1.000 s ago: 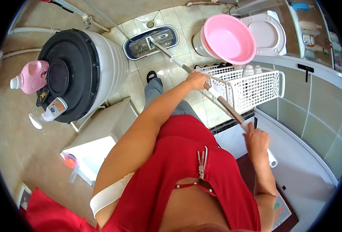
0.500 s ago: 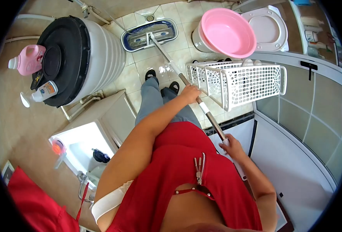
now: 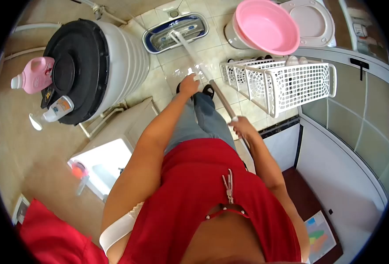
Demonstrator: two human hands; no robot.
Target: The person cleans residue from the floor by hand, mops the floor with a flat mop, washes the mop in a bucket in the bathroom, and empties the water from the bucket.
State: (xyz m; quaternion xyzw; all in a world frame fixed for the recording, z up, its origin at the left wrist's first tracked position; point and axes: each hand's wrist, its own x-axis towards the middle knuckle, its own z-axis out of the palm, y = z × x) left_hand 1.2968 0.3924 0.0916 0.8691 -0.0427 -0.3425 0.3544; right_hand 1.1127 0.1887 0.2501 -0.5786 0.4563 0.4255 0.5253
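A mop with a long metal handle (image 3: 223,97) slants from the floor bucket up towards my waist. Its flat head (image 3: 173,35) is in the blue and white mop bucket (image 3: 205,27), and the upper shaft is blurred. My right hand (image 3: 243,127) is closed around the handle, in front of my right thigh. To the left of the handle, my left hand (image 3: 189,85) is apart from it, loosely curled and holding nothing that I can see. It is above my sandalled feet on the wet-looking tiles.
A white basket rack (image 3: 302,86) stands on the right, below a pink basin (image 3: 268,28) and a toilet lid (image 3: 311,24). On the left are a large black-lidded barrel (image 3: 126,61) carrying a pink bottle (image 3: 37,75) and a spray bottle (image 3: 59,108), and a sink (image 3: 111,154).
My left hand has let go of the mop handle and moved up and left. My right hand has moved forward with the handle. The view has shifted slightly.
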